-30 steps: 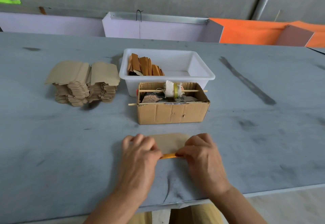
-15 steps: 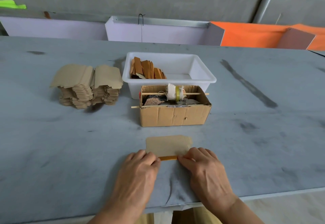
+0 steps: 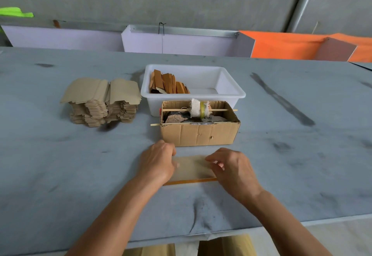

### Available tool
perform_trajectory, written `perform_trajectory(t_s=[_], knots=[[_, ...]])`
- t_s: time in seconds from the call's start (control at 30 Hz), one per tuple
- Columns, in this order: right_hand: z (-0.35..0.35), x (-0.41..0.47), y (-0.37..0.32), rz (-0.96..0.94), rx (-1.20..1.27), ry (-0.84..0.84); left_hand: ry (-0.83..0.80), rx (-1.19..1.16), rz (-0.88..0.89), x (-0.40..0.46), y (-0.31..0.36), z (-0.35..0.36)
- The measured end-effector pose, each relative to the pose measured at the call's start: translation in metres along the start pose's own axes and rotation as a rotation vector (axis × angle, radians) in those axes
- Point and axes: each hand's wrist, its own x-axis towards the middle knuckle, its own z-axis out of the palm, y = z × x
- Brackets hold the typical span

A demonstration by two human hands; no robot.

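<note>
A flat brown paper piece [image 3: 191, 168] with an orange strip [image 3: 189, 181] along its near edge lies on the grey table [image 3: 80, 175], just in front of a cardboard box. My left hand [image 3: 156, 163] sits on the paper's left end, its curled fingers hiding that edge. My right hand [image 3: 233, 170] is at the right end, fingertips and thumb pinching the paper near its far right corner. Both ends of the paper are hidden under the hands.
The cardboard box [image 3: 199, 135] holds a stick with a wound roll [image 3: 198, 108]. Behind it a white tub [image 3: 229, 93] contains brown folded pieces [image 3: 167, 82]. A stack of flat brown paper blanks [image 3: 100, 103] stands to the left. The table's near edge [image 3: 261, 227] is close.
Both hands moved from the orange strip at the near edge forward to the paper's ends. The strip now shows along most of its length.
</note>
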Motion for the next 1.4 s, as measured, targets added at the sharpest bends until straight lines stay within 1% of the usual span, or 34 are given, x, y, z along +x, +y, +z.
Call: perform_trajectory(t_s=[0.1, 0.23, 0.33, 0.5, 0.63, 0.7, 0.83, 0.93, 1.03, 1.17, 1.3, 1.4], knots=[[0.007, 0.015, 0.001, -0.01, -0.039, -0.041, -0.025, -0.024, -0.009, 0.003, 0.001, -0.004], [0.011, 0.029, 0.001, -0.074, -0.106, -0.12, -0.054, -0.143, -0.031, 0.006, -0.003, -0.007], [0.011, 0.035, 0.002, -0.107, -0.138, -0.153, -0.052, -0.23, -0.005, 0.006, -0.005, -0.008], [0.009, 0.037, 0.004, -0.115, -0.078, -0.168, -0.054, -0.332, 0.039, 0.008, -0.01, -0.004], [0.01, 0.036, 0.004, -0.159, -0.082, -0.169, -0.031, -0.341, 0.048, 0.012, -0.011, -0.004], [0.011, 0.035, 0.004, -0.185, -0.084, -0.145, -0.022, -0.327, 0.06, 0.014, -0.011, -0.004], [0.012, 0.031, 0.004, -0.267, -0.13, -0.108, -0.055, -0.271, 0.106, 0.014, -0.012, -0.006], [0.013, 0.031, 0.005, -0.362, -0.203, -0.058, -0.06, -0.213, 0.197, 0.013, -0.013, -0.006], [0.014, 0.03, 0.007, -0.436, -0.25, -0.013, -0.013, -0.132, 0.314, 0.009, -0.013, -0.007], [0.01, 0.03, 0.007, -0.505, -0.286, -0.008, 0.05, -0.052, 0.441, 0.003, -0.013, -0.004], [0.004, 0.031, 0.006, -0.556, -0.319, -0.041, 0.131, 0.072, 0.573, -0.006, -0.012, -0.006], [0.002, 0.031, 0.006, -0.566, -0.361, -0.064, 0.158, 0.178, 0.635, -0.013, -0.006, -0.014]])
